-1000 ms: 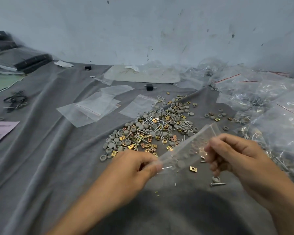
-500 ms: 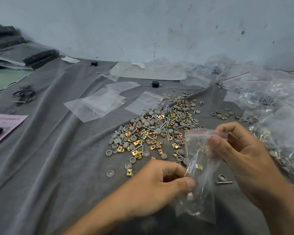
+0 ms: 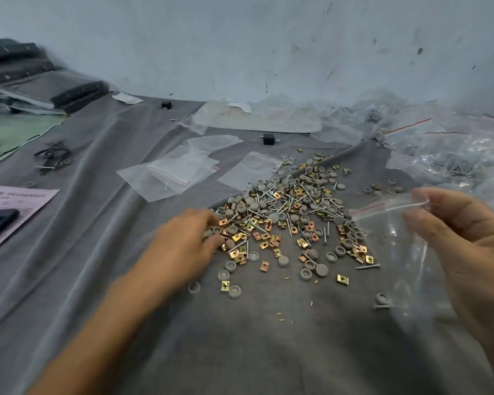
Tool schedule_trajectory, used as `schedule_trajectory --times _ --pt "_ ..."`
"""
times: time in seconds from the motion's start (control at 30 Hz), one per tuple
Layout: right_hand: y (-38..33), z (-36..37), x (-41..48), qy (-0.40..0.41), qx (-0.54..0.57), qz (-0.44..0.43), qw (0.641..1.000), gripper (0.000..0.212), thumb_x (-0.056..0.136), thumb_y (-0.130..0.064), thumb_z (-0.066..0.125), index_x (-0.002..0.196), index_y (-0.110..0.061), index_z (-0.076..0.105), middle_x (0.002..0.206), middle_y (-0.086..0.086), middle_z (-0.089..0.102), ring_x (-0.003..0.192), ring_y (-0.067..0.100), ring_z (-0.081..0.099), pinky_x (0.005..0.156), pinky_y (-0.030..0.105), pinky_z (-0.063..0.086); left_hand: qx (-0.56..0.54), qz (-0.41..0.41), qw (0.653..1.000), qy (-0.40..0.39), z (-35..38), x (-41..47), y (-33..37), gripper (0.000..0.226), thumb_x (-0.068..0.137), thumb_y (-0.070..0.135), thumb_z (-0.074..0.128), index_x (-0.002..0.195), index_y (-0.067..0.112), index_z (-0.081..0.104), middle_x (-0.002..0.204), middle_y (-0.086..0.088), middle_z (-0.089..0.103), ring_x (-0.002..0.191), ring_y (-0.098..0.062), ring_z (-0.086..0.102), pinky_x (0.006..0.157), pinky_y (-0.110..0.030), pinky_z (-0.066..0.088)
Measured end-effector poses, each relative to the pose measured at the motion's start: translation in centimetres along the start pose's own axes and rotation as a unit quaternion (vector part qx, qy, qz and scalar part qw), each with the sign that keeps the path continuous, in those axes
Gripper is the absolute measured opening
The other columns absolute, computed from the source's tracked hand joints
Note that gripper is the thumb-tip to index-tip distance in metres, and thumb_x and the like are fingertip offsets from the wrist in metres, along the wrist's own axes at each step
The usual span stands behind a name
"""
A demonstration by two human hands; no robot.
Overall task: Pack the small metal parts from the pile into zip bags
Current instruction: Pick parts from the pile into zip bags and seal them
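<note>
Pinched the zip bag (image 3: 382, 223) near its red-lined mouth between thumb and fingers of the right hand (image 3: 462, 240), raised just right of the pile (image 3: 285, 218) and clear of the desk (image 3: 97, 252). Judged as a way to let the body hang free and keep the opening up and reachable. Could not make out any contents through the clear film.

Reached with the left hand (image 3: 188, 240) to the near-left edge of the pile, fingertips down among grey caps and brass-coloured square nuts. Too blurred to say whether closed on a part or merely touching. Presumably picking with one hand and holding with the other, to avoid setting the bag down between parts.

Found the parts spread loose on the grey cloth mid-desk: caps, square nuts, thin screws, with a few strays nearer the body. Probably spread thin so as to tell kinds apart at a glance.

Noted flat empty bags (image 3: 171, 172) just beyond the pile to the left, handy for the next round, and filled bags (image 3: 454, 155) banked far right, likely to keep done apart from undone. Judged the packing far from finished, given the bulk of loose parts.
</note>
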State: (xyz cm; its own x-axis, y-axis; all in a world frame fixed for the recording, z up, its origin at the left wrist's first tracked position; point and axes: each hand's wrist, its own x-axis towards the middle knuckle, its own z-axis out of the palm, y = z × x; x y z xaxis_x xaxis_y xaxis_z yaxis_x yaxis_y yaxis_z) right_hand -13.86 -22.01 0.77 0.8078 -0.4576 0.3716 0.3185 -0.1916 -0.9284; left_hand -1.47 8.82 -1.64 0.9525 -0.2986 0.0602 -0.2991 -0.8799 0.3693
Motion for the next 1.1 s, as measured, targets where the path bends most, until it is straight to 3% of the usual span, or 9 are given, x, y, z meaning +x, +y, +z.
schedule_trajectory --times 0.07,0.17,0.27,0.33,0.5,0.73,0.93,1.1 --pt "0.3 -0.9 0.2 0.007 -0.066 -0.018 0.998 0.061 0.071 -0.072 0.077 0.117 -0.031 0.073 0.102 0.001 0.077 0.091 0.016 0.071 0.084 0.028 0.059 0.034 -0.069 0.997 -0.011 -0.5 0.9 -2.2 0.033 0.093 0.047 0.064 0.121 0.030 0.060 0.123 0.005 0.064 0.116 -0.019 0.059 0.092 -0.035 0.047" --pt "0.8 -1.4 0.3 0.020 -0.157 -0.055 0.986 0.045 0.080 -0.069 0.070 0.116 -0.042 0.071 0.096 -0.007 0.074 0.084 0.018 0.069 0.079 0.035 0.058 0.036 -0.121 0.992 -0.026 -0.6 1.8 -3.4 0.040 0.087 0.064 0.062 0.104 0.028 0.066 0.100 0.008 0.069 0.099 -0.017 0.064 0.077 -0.033 0.048" --pt "1.0 -0.6 -0.1 0.000 -0.197 -0.098 0.975 0.026 0.086 -0.048 0.070 0.112 -0.049 0.070 0.093 -0.014 0.072 0.079 0.012 0.068 0.073 0.023 0.056 0.003 -0.106 0.993 -0.044 0.0 2.8 -2.8 0.046 0.086 0.069 0.060 0.102 0.026 0.067 0.095 0.008 0.068 0.091 -0.015 0.063 0.079 -0.034 0.052" --pt "1.0 0.1 -0.4 -0.026 -0.221 -0.116 0.968 0.026 0.085 -0.039 0.070 0.109 -0.047 0.070 0.093 -0.017 0.071 0.079 0.011 0.067 0.072 0.020 0.054 -0.019 -0.082 0.995 -0.060 0.2 3.5 -1.9 0.044 0.086 0.065 0.062 0.106 0.026 0.067 0.101 0.004 0.069 0.093 -0.015 0.063 0.084 -0.036 0.053" --pt "1.6 1.4 -0.9 -0.081 -0.248 -0.133 0.956 0.030 0.085 -0.024 0.073 0.108 -0.043 0.069 0.089 -0.015 0.069 0.085 0.012 0.066 0.076 0.033 0.051 -0.032 -0.028 0.995 -0.088 0.9 4.4 -0.5 0.051 0.085 0.049 0.072 0.131 0.031 0.059 0.121 0.005 0.064 0.106 -0.015 0.061 0.087 -0.030 0.049" --pt "2.1 2.6 -1.6 -0.122 -0.280 -0.148 0.941 0.036 0.083 -0.013 0.078 0.105 -0.041 0.071 0.087 -0.015 0.068 0.088 0.009 0.063 0.077 0.020 0.046 -0.021 0.062 0.997 -0.049 1.9 3.9 -0.2 0.022 0.082 0.033 0.071 0.097 0.039 0.055 0.089 0.015 0.058 0.081 -0.006 0.057 0.068 -0.030 0.044" --pt "2.3 2.9 -1.8 -0.141 -0.296 -0.154 0.932 0.034 0.083 -0.013 0.078 0.103 -0.040 0.072 0.089 -0.019 0.068 0.090 0.003 0.062 0.078 0.009 0.042 -0.059 0.055 0.997 0.002 1.2 4.4 -1.0 0.015 0.090 0.023 0.070 0.094 0.037 0.065 0.095 0.015 0.068 0.090 -0.009 0.065 0.077 -0.028 0.049" --pt "2.4 3.1 -1.9 -0.157 -0.308 -0.155 0.925 0.037 0.084 -0.015 0.078 0.106 -0.044 0.070 0.091 -0.021 0.067 0.091 0.007 0.063 0.079 0.021 0.045 -0.218 0.016 0.976 0.017 -0.1 4.7 -1.9 0.014 0.090 0.019 0.074 0.091 0.031 0.067 0.082 0.008 0.068 0.072 -0.006 0.064 0.065 -0.023 0.047"
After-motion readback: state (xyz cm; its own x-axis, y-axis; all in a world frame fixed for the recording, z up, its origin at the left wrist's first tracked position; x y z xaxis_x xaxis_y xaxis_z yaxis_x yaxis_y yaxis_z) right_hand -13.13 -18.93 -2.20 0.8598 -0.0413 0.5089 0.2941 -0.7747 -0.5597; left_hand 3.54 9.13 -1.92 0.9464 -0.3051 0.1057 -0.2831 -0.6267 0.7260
